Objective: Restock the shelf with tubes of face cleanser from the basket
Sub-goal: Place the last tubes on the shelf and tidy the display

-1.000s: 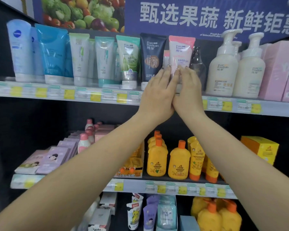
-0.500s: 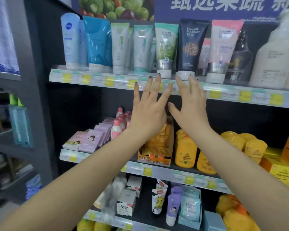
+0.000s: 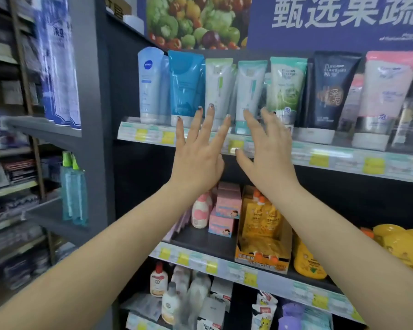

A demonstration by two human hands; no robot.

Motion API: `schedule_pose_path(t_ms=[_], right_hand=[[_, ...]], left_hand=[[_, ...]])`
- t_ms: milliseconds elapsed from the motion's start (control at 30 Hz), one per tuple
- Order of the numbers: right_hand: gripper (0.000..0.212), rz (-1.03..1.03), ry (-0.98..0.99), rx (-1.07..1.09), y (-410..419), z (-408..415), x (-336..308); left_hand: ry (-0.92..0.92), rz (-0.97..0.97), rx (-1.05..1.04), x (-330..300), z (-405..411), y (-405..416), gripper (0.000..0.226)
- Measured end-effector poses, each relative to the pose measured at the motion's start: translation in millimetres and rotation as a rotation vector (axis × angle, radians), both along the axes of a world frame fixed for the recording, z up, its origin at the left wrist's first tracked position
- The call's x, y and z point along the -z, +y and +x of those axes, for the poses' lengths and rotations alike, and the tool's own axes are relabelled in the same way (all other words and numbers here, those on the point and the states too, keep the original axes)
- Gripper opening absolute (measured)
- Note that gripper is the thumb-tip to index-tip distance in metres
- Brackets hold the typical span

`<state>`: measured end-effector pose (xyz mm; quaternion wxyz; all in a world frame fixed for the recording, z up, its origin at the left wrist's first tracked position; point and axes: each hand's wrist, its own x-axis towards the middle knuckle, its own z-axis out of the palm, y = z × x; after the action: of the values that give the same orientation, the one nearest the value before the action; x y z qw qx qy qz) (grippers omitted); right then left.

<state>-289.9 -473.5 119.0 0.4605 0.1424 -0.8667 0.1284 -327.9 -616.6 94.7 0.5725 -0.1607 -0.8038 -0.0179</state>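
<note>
Both hands are empty with fingers spread flat, left hand and right hand held up in front of the top shelf rail, not gripping anything. The face cleanser tubes stand cap-down in a tight row there; no basket in view. I'd guess they're light, squishy and a bit slick, so grab low near the stiff cap. Barely any gaps between tubes, and that front lip looks easy to clip

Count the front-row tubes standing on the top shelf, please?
7: pale blue tube leftmost, then blue tube, white tube, white-teal tube, green tube, black tube, pink tube. More stand hidden behind.
</note>
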Motion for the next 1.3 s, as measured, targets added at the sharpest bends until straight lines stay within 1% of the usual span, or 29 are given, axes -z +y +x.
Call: schedule_pose_path(t_ms=[133, 200, 300, 400, 533, 600, 733, 800, 1100, 1300], right_hand=[[0.069, 0.012, -0.003, 0.008, -15, -16, -14], [0.070, 0.016, -0.017, 0.006, -24, -24, -20], [0.070, 0.019, -0.024, 0.009, -39, -36, -26], [0.068, 0.009, -0.012, -0.013, -56, -48, -30], [0.068, 0.036, -0.028, -0.017, -73, -61, -33], [0.068, 0.056, -0.018, -0.017, -79, -67, -34], [0.060, 0.037, 0.117, -0.066, -89, -78, -37], [0.058, 0.044, 0.130, -0.059, -94, -82, -39], [0.057, 0.074, 0.061, 0.007, -99, -83, -51], [0.056, 0.087, 0.061, 0.020, -100, -84, -54]], left_hand=[[-0.052, 0.021, -0.024, -13, -19, -34, 0.067], [-0.081, 0.091, -0.004, -22, -29, -52, 0.070], [-0.163, 0.292, 0.038, -37, -48, -81, 0.072], [-0.250, 0.519, 0.137, -53, -68, -107, 0.072], [-0.385, 0.712, 0.219, -72, -90, -128, 0.079], [-0.434, 0.727, 0.232, -78, -98, -133, 0.074], [-0.472, 0.669, 0.246, -81, -107, -136, 0.057], [-0.474, 0.645, 0.239, -80, -108, -137, 0.054], [-0.451, 0.643, 0.286, -78, -105, -138, 0.053], [-0.444, 0.643, 0.288, -76, -106, -138, 0.054]])
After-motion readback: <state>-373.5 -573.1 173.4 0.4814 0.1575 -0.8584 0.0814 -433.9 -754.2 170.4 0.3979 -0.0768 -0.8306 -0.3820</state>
